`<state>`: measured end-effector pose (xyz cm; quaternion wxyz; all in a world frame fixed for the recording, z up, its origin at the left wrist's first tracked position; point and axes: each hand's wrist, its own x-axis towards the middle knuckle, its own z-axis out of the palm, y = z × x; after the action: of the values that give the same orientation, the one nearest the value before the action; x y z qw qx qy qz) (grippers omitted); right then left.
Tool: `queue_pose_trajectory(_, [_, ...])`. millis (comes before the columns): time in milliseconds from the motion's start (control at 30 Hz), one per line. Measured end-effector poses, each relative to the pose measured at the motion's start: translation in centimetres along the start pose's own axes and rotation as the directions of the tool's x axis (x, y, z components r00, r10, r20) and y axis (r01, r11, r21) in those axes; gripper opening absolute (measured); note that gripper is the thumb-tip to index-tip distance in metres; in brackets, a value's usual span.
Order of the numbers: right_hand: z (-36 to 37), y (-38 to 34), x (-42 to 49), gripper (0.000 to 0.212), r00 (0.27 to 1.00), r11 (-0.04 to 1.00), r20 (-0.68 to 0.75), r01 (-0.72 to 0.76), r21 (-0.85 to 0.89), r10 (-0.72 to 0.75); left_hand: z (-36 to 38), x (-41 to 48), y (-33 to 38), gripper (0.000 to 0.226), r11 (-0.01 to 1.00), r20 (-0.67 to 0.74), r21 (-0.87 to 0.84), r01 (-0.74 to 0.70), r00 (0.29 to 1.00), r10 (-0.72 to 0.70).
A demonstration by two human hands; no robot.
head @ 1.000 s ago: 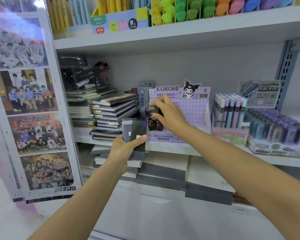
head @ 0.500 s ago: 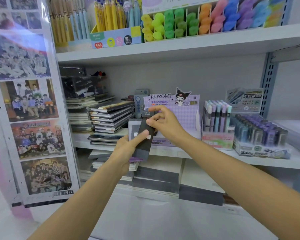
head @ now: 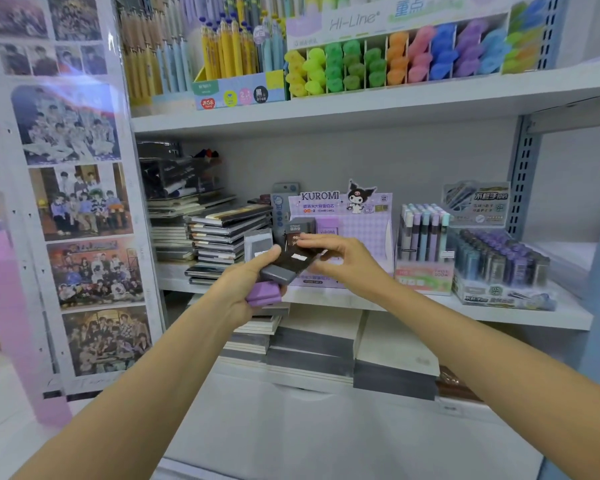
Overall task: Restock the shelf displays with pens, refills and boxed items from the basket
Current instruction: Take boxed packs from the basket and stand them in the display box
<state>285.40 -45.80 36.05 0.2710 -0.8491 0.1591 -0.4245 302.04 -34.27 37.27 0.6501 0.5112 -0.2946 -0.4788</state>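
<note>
My left hand [head: 246, 289] grips a stack of small flat refill boxes [head: 274, 275], grey and purple ones with a dark box on top. My right hand [head: 340, 259] pinches the right end of that top dark box [head: 300, 252], just in front of the purple Kuromi display box [head: 357, 223] on the middle shelf. Two boxes, one dark and one purple, stand in the display's left slots [head: 312, 227]. The basket is out of view.
Stacked notebooks [head: 222, 237] sit left of the display. Right of it stand a pen display [head: 423, 237] and a tray of lead cases [head: 499, 265]. The upper shelf holds highlighters [head: 395, 60] and pens [head: 229, 46]. A poster panel [head: 70, 202] borders the left.
My right hand left a dark box in the Kuromi display, drew back to the stack in my left hand and took hold of the top dark box. The camera tilted up.
</note>
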Motion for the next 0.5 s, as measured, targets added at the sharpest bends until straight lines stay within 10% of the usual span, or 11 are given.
queue_pose_trajectory(500, [1.7, -2.3, -1.2, 0.016, 0.982, 0.934, 0.084, -0.185, 0.305, 0.167, 0.2, -0.9, -1.0, 0.044, 0.944, -0.026, 0.159, -0.290, 0.954, 0.298])
